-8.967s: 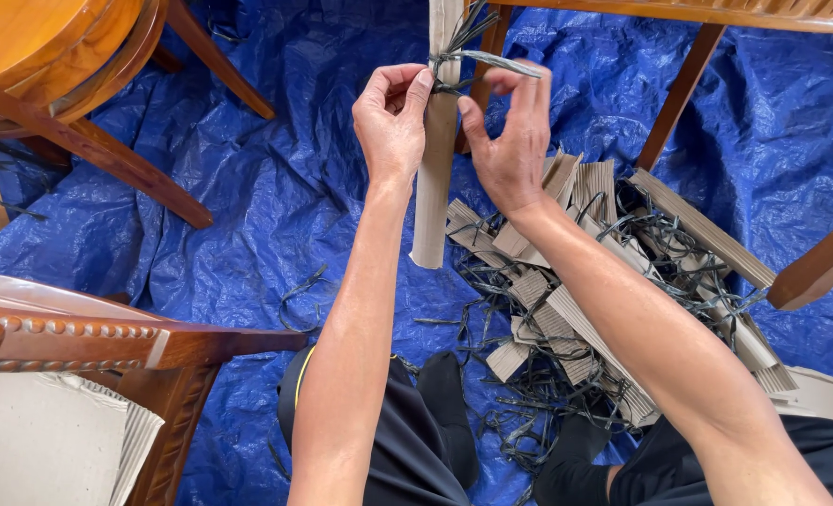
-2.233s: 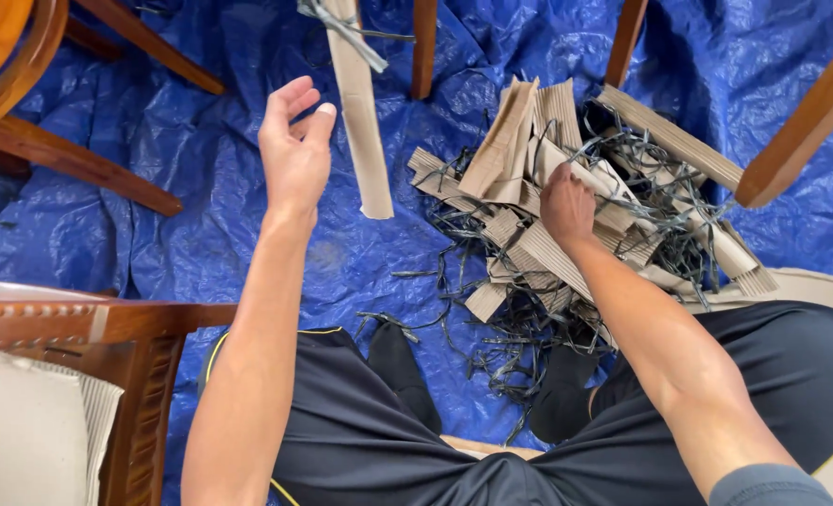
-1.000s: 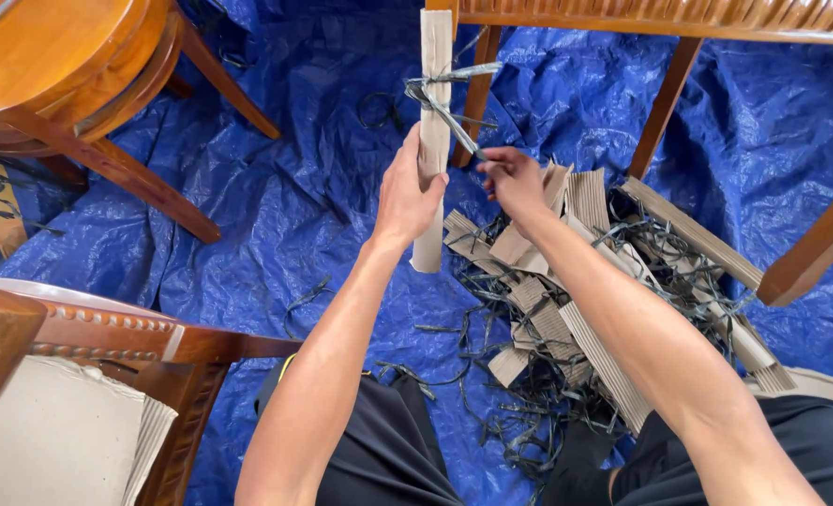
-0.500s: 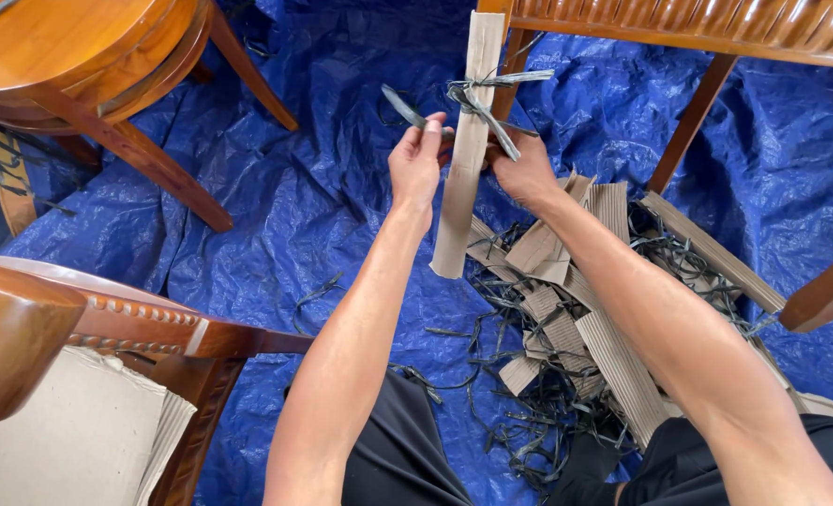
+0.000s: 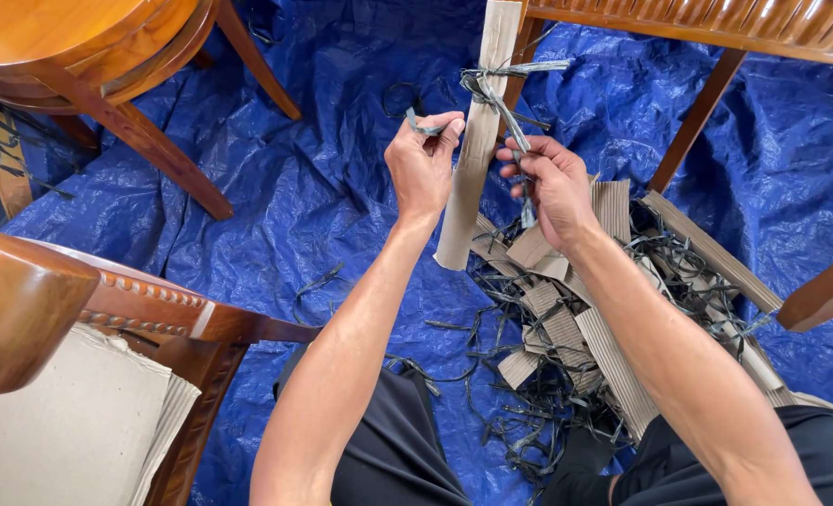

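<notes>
While the cardboard strip point(image 5: 477, 141) stands upright between them, left hand point(image 5: 423, 167) and right hand point(image 5: 552, 183) each pinch a strap end point(image 5: 423, 126), fingers closed.

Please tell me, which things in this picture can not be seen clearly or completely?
- Head view: the cardboard-wrapped chair leg is cut off by the top edge.
- The knot of the grey strap is too tangled to read.
- The strap end in the left hand is mostly hidden by its fingers.
- What the right hand pinches is partly covered by its own fingers.
- The floor under the cardboard scrap pile is hidden.
</notes>
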